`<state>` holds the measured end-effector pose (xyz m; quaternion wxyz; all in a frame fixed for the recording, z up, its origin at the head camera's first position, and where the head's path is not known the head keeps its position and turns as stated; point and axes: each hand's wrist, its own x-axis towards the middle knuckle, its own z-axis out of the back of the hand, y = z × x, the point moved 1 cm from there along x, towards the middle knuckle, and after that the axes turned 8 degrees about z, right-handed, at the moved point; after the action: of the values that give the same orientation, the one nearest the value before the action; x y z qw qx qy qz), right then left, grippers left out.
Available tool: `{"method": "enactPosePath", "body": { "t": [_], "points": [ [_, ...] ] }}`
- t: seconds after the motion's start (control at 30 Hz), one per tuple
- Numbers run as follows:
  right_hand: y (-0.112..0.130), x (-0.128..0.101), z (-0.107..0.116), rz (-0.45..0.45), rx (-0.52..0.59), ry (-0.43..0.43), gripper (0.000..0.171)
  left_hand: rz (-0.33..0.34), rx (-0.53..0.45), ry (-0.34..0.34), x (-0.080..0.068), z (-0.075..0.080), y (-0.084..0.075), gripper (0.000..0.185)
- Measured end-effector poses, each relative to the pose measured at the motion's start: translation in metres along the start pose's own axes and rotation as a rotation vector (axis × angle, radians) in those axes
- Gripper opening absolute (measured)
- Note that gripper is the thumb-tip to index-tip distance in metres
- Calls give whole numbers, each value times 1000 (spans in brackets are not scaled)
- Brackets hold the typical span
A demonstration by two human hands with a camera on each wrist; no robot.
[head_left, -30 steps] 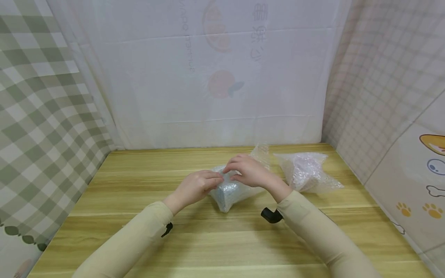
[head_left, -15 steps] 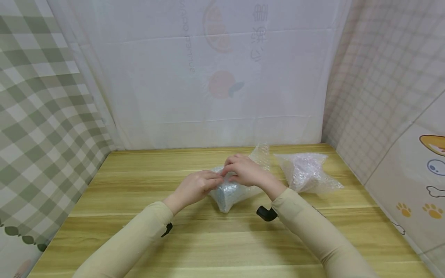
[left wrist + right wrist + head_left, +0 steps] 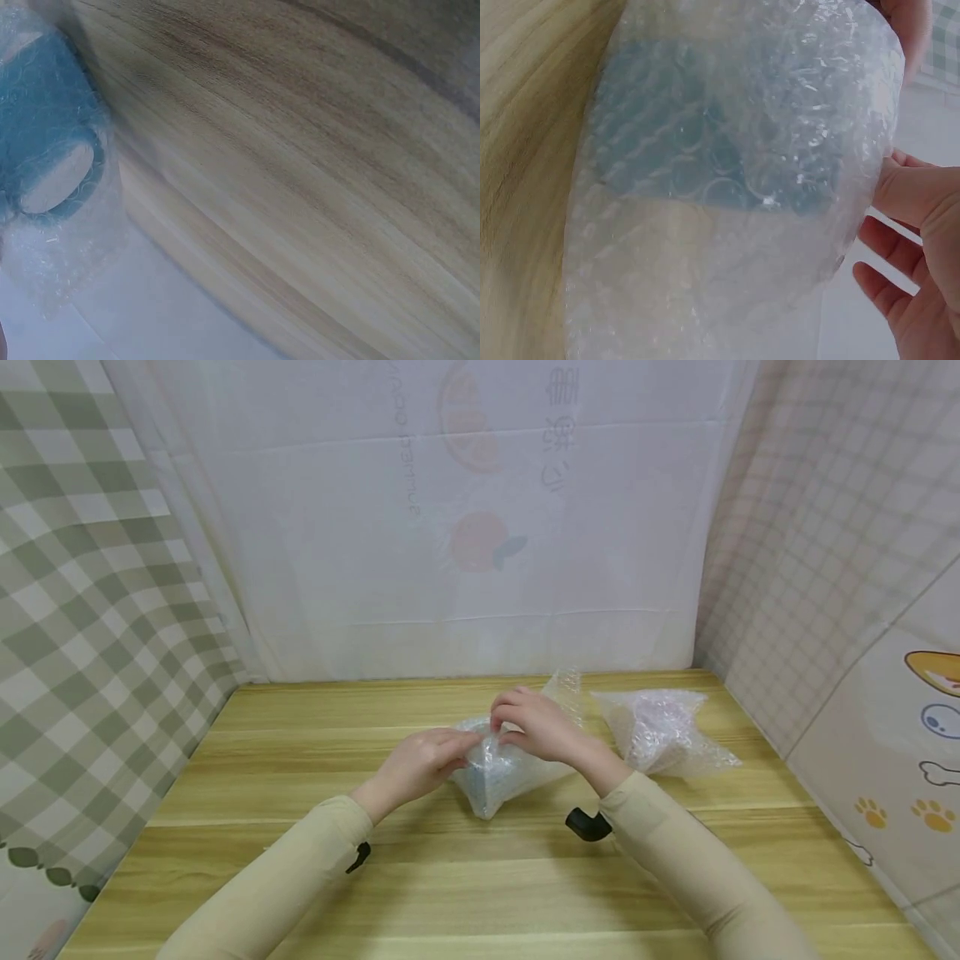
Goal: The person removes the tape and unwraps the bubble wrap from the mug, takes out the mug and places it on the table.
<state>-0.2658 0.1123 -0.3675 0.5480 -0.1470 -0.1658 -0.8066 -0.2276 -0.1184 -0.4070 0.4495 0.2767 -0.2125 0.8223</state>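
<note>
A blue mug (image 3: pixel 45 112) with a looped handle shows through bubble wrap (image 3: pixel 487 789) near the middle of the table. From the left, my left hand (image 3: pixel 420 767) grips the wrap, its fingertips at the upper edge. Opposite it, my right hand (image 3: pixel 546 728) pinches the raised wrap between thumb and finger. In the right wrist view, the other fingers of the right hand (image 3: pixel 930 232) are spread off the wrap, and the mug is a blurred blue patch (image 3: pixel 660 135) under the bubbles. Most of the left hand is hidden behind the wrap there.
A second bubble-wrapped bundle (image 3: pixel 663 731), pinkish inside, lies to the right on the wooden table (image 3: pixel 480 893). A loose wrap end (image 3: pixel 566 693) sticks up behind my right hand. Black curved parts (image 3: pixel 587 825) show at both sleeves. Cloth curtains (image 3: pixel 337 543) surround the table.
My right hand first moved left to my left fingertips, then back right and slightly up, with the wrap now raised between the hands. The left hand stayed nearly still.
</note>
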Motion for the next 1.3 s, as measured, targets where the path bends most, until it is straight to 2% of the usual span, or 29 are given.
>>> {"method": "enactPosePath", "body": {
  "t": [0.27, 0.63, 0.9, 1.07, 1.23, 1.3],
  "points": [
    [2, -8, 17, 127, 47, -93, 20, -57, -7, -11, 1, 0, 0, 25],
    [11, -27, 39, 232, 65, -146, 22, -47, -16, -1, 2, 1, 0, 26],
    [20, -44, 50, 271, 61, -174, 29, -42, -9, -4, 2, 1, -1, 26],
    [25, -53, 54, 304, 81, -164, 28, -46, -3, -8, 1, -1, 1, 27],
    [28, -60, 57, 294, 122, -118, 8, -42, 3, -8, 2, 0, 0, 27],
    [29, -63, 58, 282, 135, -103, 14, -38, 6, -4, 2, 0, -1, 26]
  ]
}}
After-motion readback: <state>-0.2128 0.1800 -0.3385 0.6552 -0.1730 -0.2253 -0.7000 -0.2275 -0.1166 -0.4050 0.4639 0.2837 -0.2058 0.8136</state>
